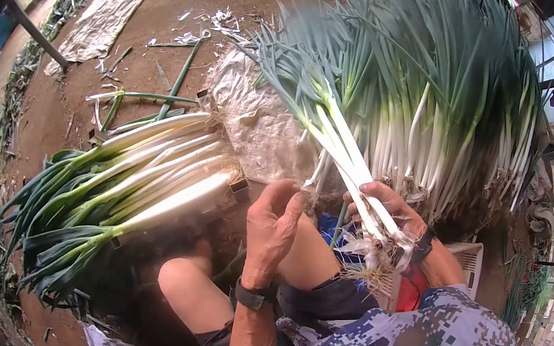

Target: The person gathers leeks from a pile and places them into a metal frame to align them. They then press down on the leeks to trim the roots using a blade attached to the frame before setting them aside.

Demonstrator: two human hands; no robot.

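My right hand is closed round the lower white stalks of a few green onions. Their leaves slant up and left, while roots and loose papery skin hang below the grip. Apart from them, over my knee, is my left hand, its fingers bent and the thumb apart, with nothing in it that I can see. To the left lies a row of cleaned green onions, white ends towards me and leaves to the lower left. A large stand of green onions, roots still on, stands upright beyond my right hand.
A pale woven sack lies on the dirt floor between the two piles. Trimmed leaves and peelings are scattered behind it. A white plastic crate stands beside my right forearm. A long pale cloth is spread at the far left.
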